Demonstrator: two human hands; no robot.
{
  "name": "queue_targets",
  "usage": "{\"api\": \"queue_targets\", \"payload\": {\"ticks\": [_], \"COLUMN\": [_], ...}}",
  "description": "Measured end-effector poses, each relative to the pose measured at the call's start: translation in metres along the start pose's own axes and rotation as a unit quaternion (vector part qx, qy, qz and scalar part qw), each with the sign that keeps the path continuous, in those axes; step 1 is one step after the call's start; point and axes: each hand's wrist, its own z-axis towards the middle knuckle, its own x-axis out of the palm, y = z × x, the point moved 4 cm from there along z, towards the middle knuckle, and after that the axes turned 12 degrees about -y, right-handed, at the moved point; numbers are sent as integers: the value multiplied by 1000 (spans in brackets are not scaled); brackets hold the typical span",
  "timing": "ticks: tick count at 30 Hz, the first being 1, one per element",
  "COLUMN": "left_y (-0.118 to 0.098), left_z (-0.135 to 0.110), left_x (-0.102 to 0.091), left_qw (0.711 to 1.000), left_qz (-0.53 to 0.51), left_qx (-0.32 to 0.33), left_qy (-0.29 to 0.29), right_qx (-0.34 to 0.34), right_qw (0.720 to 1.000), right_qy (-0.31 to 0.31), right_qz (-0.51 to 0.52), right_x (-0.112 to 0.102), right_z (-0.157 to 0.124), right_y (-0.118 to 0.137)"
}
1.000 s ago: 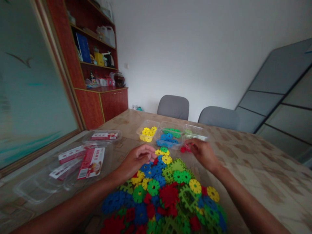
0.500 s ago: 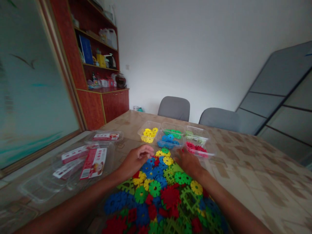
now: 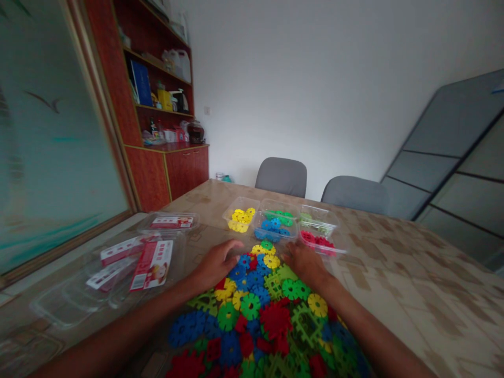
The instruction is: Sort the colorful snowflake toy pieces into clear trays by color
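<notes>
A heap of plastic snowflake-shaped building discs [image 3: 255, 294] in blue, red, yellow and green spreads between my forearms. At its far left edge is my left hand [image 3: 216, 264], thumb and fingers apart with nothing between them. On the opposite edge, my right hand [image 3: 306, 264] rests palm down beside the green pieces, fingers bent loosely and slightly apart; its fingertips are partly hidden. Beyond the hands stand clear plastic boxes: one with yellow discs [image 3: 241, 219], one with blue discs [image 3: 272, 229] and green discs, and one with red pieces [image 3: 318, 242] and olive-green pieces.
Clear plastic lids [image 3: 65, 302] and boxes with red and white labels [image 3: 151, 265] lie on the left of the patterned table [image 3: 394, 273]. Two grey chairs [image 3: 281, 176] stand behind the table. A red-brown cabinet [image 3: 187, 170] with shelves is at the back left.
My left hand has opened wider, its fingers extending away from the thumb, and shifted slightly left. My right hand stays almost in place. The boxes look unchanged.
</notes>
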Motion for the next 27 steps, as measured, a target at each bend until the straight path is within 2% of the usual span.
{"api": "queue_targets", "payload": {"ticks": [5,10,12,15,17,19,22,27], "left_y": [-3,-17,-20,-22,-22,-22,-25,-27], "left_z": [-10,-16,-15,-9,-5,-3,-4,-15], "left_x": [14,22,19,9,1,-5,-8,1], "left_qw": [998,988,986,991,994,996,995,969], "left_qz": [-20,-113,-122,-93,-69,-49,-6,42], "left_qx": [22,11,8,20,20,18,56,160], "left_qy": [48,104,110,93,79,73,82,181], "right_qx": [-43,-58,-89,-162,-195,-215,-222,-188], "right_qw": [998,994,986,951,932,928,931,934], "right_qy": [-2,-33,-56,-69,-51,-26,2,6], "right_qz": [50,82,129,255,300,303,291,303], "right_x": [-5,-18,-22,-24,-20,-14,-8,-2], "right_z": [-11,-27,-32,-43,-50,-57,-64,-62], "right_y": [3,9,16,33,44,53,59,55]}}
